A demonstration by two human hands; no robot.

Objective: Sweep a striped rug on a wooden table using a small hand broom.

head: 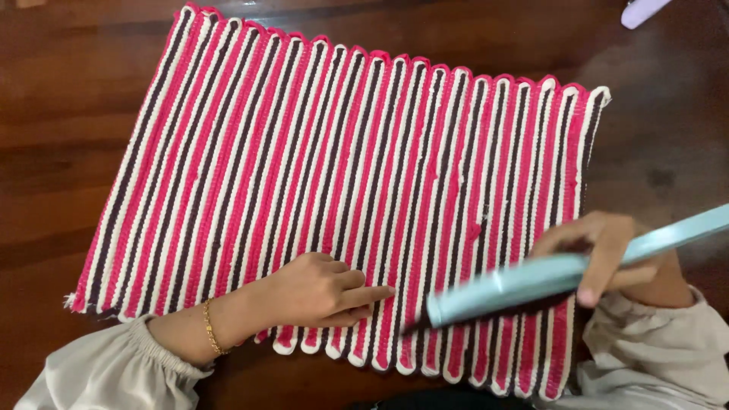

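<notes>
On a dark wooden table (pixel 53 106), a pink, white and maroon striped mat (pixel 342 197) lies flat as the left hand (pixel 319 292) presses its near edge, fingers together, while the right hand (pixel 607 254) grips a pale blue handheld tool (pixel 531 285), its head over the mat's right end
</notes>
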